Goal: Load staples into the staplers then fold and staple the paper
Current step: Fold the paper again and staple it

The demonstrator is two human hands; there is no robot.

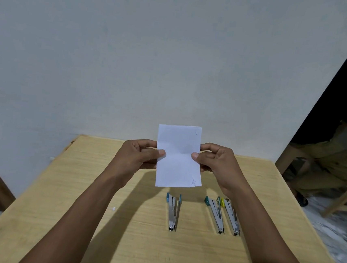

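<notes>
I see the paper (178,157) held above the tabletop (78,185), w/ left hand (138,155) pinching its left edge and right hand (216,163) its right. Nearer me lie 3 staplers: left stapler (173,212) below the paper, middle stapler (215,215) & right stapler (232,217) side by side further right (just beside my right forearm).

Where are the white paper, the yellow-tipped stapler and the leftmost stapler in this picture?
white paper (178,159): head view, centre of the sheet.
yellow-tipped stapler (232,218): head view, middle of its metal body.
leftmost stapler (172,216): head view, middle of its metal body.
</notes>
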